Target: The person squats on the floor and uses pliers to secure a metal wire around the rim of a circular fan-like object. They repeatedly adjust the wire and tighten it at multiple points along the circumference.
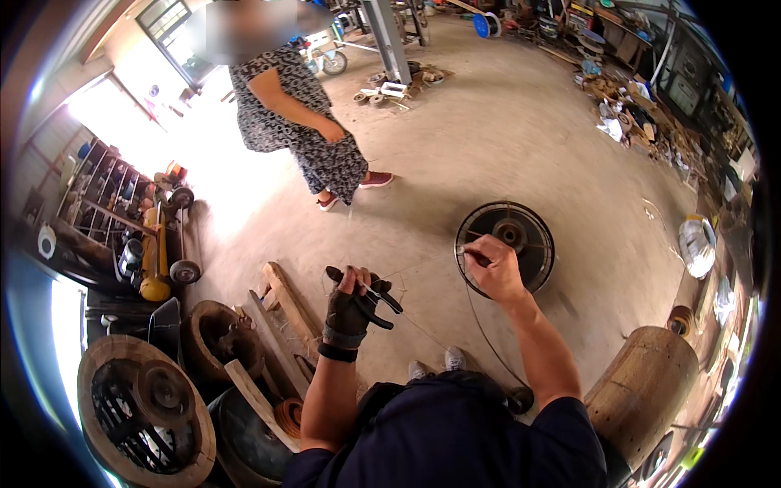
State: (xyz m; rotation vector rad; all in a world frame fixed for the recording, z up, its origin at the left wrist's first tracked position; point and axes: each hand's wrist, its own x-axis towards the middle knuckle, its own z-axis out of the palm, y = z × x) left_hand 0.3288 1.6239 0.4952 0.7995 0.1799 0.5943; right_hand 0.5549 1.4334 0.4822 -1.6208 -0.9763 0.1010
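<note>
My left hand (pixel 348 311), in a dark fingerless glove with a black band at the wrist, is closed round black-handled pliers (pixel 381 320). My bare right hand (pixel 498 267) pinches a thin wire (pixel 425 263) between thumb and fingertips. That wire seems to run across toward my left hand; its ends are too fine to follow. Under and beside my right hand is a round black wheel-like frame (pixel 537 272) with spokes, an outer ring and a central hub. A dark cable (pixel 482 329) curves from near my right fingers down toward my right side.
A person (pixel 281 106) in a patterned outfit stands ahead to the left. Wooden planks (pixel 289 297) and round wooden moulds (pixel 91 382) lie at left. A wooden cylinder (pixel 647 390) is at right. Scrap (pixel 634 114) lines the right wall; a grey post (pixel 387 49) stands behind.
</note>
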